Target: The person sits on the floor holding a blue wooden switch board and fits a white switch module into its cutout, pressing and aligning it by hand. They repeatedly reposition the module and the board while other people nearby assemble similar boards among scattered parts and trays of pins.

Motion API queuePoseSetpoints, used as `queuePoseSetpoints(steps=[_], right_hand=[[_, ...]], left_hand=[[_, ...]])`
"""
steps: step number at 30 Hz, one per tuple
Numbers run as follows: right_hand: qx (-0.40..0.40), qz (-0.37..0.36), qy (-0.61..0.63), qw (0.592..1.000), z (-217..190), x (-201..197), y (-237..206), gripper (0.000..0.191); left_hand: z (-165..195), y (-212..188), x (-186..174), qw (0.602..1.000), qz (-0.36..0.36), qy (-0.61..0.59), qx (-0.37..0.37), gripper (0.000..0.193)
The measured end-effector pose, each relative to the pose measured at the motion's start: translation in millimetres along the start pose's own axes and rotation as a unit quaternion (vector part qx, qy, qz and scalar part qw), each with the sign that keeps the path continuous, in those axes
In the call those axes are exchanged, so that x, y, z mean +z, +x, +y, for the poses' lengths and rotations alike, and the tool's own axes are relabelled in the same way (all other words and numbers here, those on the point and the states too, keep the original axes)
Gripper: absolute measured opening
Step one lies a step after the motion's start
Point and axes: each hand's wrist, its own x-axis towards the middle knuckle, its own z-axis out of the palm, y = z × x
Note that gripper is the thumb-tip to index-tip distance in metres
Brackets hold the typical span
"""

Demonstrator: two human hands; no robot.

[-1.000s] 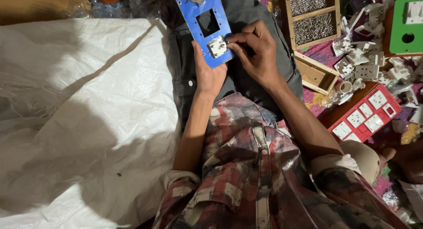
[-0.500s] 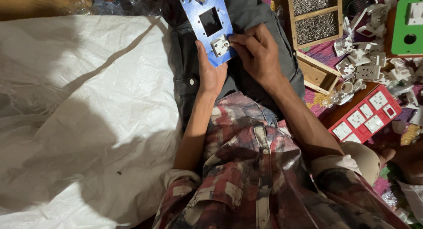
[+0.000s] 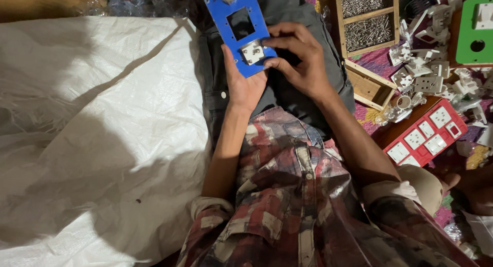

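My left hand (image 3: 245, 87) holds a blue plastic plate (image 3: 232, 33) from below, over my lap. The plate has a rectangular cut-out near its middle and a round hole at its far end. A small white socket piece (image 3: 252, 52) sits in the plate's near end. My right hand (image 3: 300, 59) presses on that white piece with thumb and fingertips from the right side. Both forearms run down to a rolled-up checked shirt.
A large white woven sack (image 3: 97, 138) covers the left. At right stand a wooden tray of small screws (image 3: 365, 21), a heap of white socket parts (image 3: 436, 67), a red board with white sockets (image 3: 426, 136) and a green plate (image 3: 475, 33).
The blue plate and both hands have stayed almost in place. My right fingers have shifted slightly on the white piece.
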Motion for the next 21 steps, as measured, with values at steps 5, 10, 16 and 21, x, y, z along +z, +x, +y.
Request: queuePoseSetpoints(steps=[5, 10, 16, 21], right_hand=[[-0.004, 0.004, -0.03, 1.0, 3.5, 1.8, -0.1, 0.022], [0.022, 0.004, 0.004, 1.0, 3.8, 1.7, -0.2, 0.033], [-0.01, -0.016, -0.035, 0.999, 6.1, 0.4, -0.8, 0.036], [-0.007, -0.01, -0.021, 1.0, 9.0, 1.3, -1.8, 0.035]], left_hand=[[4.1, -1.2, 11.9, 1.0, -0.01, -0.005, -0.004, 0.056], [4.2, -0.4, 11.7, 1.0, 0.002, -0.016, 0.003, 0.052], [2.8, 0.5, 4.3, 1.0, 0.0, -0.004, -0.011, 0.06], [2.6, 1.2, 4.7, 0.999, 0.051, 0.0, -0.014, 0.062]])
